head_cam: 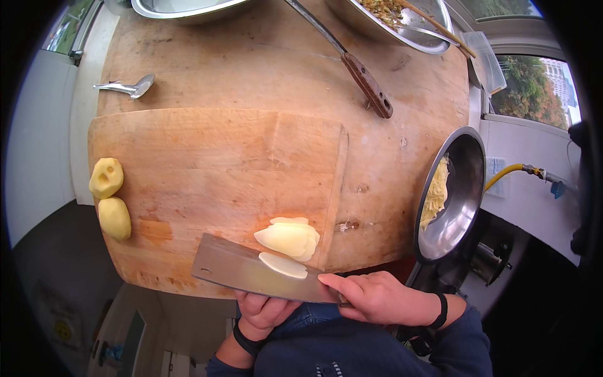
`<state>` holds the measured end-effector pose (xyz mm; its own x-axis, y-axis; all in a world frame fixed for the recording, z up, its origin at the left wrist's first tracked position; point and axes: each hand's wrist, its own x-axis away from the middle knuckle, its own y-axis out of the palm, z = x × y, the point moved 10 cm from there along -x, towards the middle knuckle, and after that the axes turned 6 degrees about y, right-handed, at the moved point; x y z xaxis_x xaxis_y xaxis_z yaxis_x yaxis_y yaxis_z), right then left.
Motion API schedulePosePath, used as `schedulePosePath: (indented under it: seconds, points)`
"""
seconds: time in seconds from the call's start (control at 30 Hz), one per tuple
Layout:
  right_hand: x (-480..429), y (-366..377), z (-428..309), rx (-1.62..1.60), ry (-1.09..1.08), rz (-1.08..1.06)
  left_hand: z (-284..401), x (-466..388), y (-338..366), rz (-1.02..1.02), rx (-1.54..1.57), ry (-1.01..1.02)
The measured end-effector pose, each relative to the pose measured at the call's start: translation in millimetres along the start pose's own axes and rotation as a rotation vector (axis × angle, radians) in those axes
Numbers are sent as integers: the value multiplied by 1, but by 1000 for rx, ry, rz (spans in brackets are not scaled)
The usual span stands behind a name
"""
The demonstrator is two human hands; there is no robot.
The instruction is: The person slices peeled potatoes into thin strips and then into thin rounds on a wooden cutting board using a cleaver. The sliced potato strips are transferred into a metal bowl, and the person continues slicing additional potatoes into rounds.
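Observation:
My right hand (384,299) grips the handle of a wide-bladed cleaver (231,264), its blade slanting over the near edge of a wooden cutting board (212,165). One pale potato slice (282,266) clings to the flat of the blade. My left hand (264,308) is just below the blade's lower edge, its fingertips partly hidden by the steel; whether it holds anything cannot be seen. Overlapping potato slices (288,239) lie on the board just beyond the cleaver. At the board's left edge sit two peeled potatoes, one pitted (107,176) and one smooth (114,219).
To the right, a tilted-looking steel bowl (464,221) contains potato shreds (435,195). A wooden-handled utensil (370,87) and a metal spoon (134,88) lie on the wooden table (226,70). Farther back are a steel basin (188,15) and a bowl (435,45) of chopped food with chopsticks (440,28).

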<state>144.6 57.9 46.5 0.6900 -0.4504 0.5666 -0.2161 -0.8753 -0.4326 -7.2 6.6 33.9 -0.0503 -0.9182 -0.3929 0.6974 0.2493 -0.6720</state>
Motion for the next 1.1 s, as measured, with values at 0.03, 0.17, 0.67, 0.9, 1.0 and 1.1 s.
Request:
schedulePosePath:
  seconds: [0.03, 0.17, 0.67, 0.9, 1.0, 1.1]
  points:
    - [-3, 1, 0, -11, -2, 10, 0, 0, -1, 9, 9, 0]
    - [-2, 5, 1, 1, 24, -7, -8, 2, 6, 11, 104, -74]
    - [-58, -64, -33, 607, -42, 284, 2, -5, -1, 134, 38, 46]
    - [-97, -58, -44, 766, -71, 427, -4, -7, -3, 181, 189, -8]
    - [-95, -56, -47, 713, -118, 446, -5, -9, -3, 191, 219, -2]
    - [-90, -51, -47, 672, -143, 430, -5, -10, -4, 199, 205, 4]
